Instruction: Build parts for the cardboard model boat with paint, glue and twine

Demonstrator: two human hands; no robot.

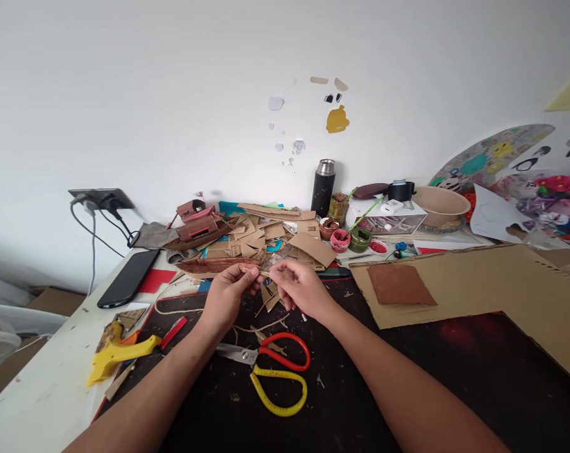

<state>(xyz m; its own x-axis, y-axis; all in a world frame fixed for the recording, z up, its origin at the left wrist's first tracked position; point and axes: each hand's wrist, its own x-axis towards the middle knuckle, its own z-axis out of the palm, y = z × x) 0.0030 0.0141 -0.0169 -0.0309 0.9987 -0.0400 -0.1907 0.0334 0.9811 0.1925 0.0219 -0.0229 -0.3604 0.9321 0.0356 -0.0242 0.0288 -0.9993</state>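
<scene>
My left hand (231,288) and my right hand (298,286) meet above the dark mat, thumbs and fingers closed in a pinch. Between their fingertips runs a thin tan strand (265,274) that looks like twine; its ends are hidden by my fingers. Loose twine (184,312) curves over the table left of my left hand, and another length lies below. Just under my hands, scissors (245,355) with one red and one yellow handle lie spread on the mat. Cardboard scraps (251,242) are heaped behind my fingers, beside a brown cardboard boat model (202,228).
A yellow glue gun (119,358), a red-handled tool (174,331) and a black phone (128,279) lie left. Paint jars (340,240) and a black thermos (323,189) stand behind. A large cardboard sheet (469,277) bearing a brown square (401,284) covers the right.
</scene>
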